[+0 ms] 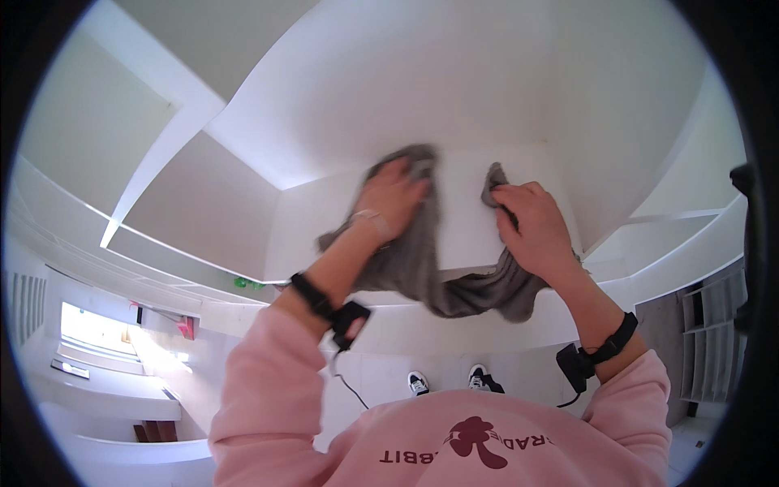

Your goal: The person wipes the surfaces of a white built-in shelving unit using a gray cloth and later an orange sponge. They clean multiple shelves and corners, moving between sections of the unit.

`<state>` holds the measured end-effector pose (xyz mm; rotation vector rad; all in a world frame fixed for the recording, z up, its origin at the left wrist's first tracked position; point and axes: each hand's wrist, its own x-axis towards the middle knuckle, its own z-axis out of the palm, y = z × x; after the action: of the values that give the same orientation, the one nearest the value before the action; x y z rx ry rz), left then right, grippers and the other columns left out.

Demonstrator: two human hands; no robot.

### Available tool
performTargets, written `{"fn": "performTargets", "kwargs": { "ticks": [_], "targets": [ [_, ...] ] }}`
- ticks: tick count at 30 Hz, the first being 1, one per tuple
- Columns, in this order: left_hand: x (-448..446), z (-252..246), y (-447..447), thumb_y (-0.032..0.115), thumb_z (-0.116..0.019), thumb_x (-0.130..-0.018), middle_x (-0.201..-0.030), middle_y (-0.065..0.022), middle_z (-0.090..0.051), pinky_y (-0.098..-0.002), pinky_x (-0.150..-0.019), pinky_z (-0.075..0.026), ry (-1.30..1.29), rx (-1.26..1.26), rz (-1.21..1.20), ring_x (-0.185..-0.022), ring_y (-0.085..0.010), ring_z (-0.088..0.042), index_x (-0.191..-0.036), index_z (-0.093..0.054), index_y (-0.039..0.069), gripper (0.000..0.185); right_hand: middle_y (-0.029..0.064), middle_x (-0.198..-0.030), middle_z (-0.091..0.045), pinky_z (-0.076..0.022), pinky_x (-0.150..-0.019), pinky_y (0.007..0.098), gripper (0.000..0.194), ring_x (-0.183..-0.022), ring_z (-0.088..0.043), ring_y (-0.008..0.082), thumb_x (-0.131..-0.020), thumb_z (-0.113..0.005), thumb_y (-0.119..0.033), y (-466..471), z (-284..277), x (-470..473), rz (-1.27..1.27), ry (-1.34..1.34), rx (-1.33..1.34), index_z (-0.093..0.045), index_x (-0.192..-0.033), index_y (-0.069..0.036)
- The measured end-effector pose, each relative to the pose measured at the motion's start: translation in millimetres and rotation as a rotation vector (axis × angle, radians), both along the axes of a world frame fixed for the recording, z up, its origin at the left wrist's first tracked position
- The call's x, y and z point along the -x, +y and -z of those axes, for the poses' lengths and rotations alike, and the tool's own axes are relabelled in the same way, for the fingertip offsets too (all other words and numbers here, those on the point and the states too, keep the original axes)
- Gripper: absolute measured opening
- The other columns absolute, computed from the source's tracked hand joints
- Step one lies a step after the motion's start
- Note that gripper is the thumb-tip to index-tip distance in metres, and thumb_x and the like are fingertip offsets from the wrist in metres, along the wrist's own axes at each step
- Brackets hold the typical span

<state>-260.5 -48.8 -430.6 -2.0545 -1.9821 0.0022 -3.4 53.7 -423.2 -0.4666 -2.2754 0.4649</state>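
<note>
A long grey cloth (398, 262) lies bunched in a white shelf compartment (465, 231), and its lower fold droops over the front edge. My left hand (392, 195), slightly blurred, is laid over the cloth's left part and holds it against the shelf floor. Between the thumb and fingers of my right hand (535, 225) is the other end of the cloth, with a small tip sticking out past the fingertips. The middle of the cloth sags between my two hands. My palms are hidden from view.
White upright panels (201, 201) divide the shelving unit at left, with another side panel (627, 122) at right. Small green things (246, 283) sit by the left edge. Grey slatted racks (715, 341) stand at far right. A bright window (97, 332) is at far left.
</note>
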Motion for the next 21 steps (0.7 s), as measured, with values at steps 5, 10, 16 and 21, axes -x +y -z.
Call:
{"fn": "performTargets", "kwargs": {
  "ticks": [5, 10, 16, 21],
  "targets": [
    [-78.0, 3.5, 2.1, 0.031, -0.044, -0.095, -0.136, -0.0219, -0.044, -0.0398, -0.11, -0.028, -0.309, -0.183, 0.189, -0.131, -0.0335, -0.037, -0.119, -0.053, -0.003, 0.043, 0.0063, -0.103, -0.067, -0.0446, -0.083, 0.0389, 0.02, -0.095, -0.057, 0.0275, -0.079, -0.06, -0.008, -3.2, -2.1, -6.8, 0.062, -0.018, -0.035, -0.065, -0.098, -0.003],
    [47.3, 13.3, -117.0, 0.017, -0.046, -0.092, -0.134, -0.0321, -0.042, -0.0515, -0.108, -0.029, 0.002, -0.084, -0.112, -0.129, -0.046, -0.036, -0.117, -0.055, 0.003, 0.029, 0.0058, -0.105, -0.066, -0.0435, -0.085, 0.0395, 0.019, -0.096, -0.056, 0.0276, -0.08, -0.06, -0.011, -4.2, -2.7, -10.9, 0.085, -0.057, -0.045, -0.065, -0.097, -0.004],
    [96.7, 15.2, -115.5, 0.039, -0.03, -0.099, -0.122, -0.0274, -0.052, -0.0466, -0.103, -0.036, 0.01, 0.141, -0.698, -0.119, -0.0402, -0.046, -0.12, -0.053, -0.005, 0.054, 0.0062, -0.107, -0.066, -0.043, -0.086, 0.0382, 0.025, -0.099, -0.055, 0.026, -0.078, -0.064, -0.016, -3.6, 1.0, -8.4, 0.094, -0.018, -0.09, -0.065, -0.099, -0.003],
    [-52.0, 0.1, -17.2, 0.049, -0.041, -0.094, -0.139, -0.0267, -0.04, -0.0417, -0.112, -0.024, -0.339, -0.113, -0.111, -0.131, -0.0367, -0.037, -0.12, -0.05, -0.012, 0.067, 0.0056, -0.112, -0.065, -0.0434, -0.089, 0.0383, 0.03, -0.102, -0.054, 0.026, -0.079, -0.063, -0.019, -5.0, -1.0, -6.6, 0.131, -0.098, -0.062, -0.065, -0.104, -0.003]
  ]
}}
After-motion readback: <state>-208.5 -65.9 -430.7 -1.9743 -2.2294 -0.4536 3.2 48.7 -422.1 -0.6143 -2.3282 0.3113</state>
